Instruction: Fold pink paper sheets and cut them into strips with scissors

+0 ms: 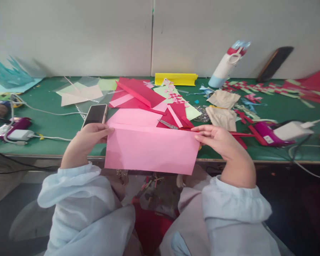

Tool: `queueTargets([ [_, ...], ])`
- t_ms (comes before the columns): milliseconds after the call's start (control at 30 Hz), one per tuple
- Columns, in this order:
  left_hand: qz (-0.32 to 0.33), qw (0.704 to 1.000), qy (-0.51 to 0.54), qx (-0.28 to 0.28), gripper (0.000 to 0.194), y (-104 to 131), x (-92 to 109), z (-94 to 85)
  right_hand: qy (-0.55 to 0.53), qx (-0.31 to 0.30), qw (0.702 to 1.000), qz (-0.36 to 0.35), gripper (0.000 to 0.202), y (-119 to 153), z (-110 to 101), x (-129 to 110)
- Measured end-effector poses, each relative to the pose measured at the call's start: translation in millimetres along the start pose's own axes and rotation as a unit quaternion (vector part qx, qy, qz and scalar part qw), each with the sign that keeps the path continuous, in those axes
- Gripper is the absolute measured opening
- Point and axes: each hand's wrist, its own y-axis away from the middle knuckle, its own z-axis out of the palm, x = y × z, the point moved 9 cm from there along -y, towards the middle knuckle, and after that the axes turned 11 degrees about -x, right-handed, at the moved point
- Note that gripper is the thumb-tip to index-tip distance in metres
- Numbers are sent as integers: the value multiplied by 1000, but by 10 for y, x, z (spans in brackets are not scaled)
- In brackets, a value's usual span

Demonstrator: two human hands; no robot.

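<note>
A pink paper sheet spans the space between my hands, its lower part hanging over the table's front edge. My left hand pinches its upper left corner between thumb and fingers. At the upper right corner, my right hand grips the sheet the same way. Behind it another pink paper area shows; whether the two are joined is hard to tell. Scissors rest just beyond the sheet's top edge, near red paper. A phone lies beyond my left hand.
The green table holds red and pale green paper, a yellow folded strip, a white bottle, cloth pieces, woven strips and white chargers with cables. A dark phone leans at the back right. Other people's hands show at both sides.
</note>
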Motion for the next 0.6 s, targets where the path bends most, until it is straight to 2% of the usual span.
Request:
queueTargets([
  [600,16,1000,19,-10,33,-28,-26,0,24,17,1000,1,47,-26,-32,46],
])
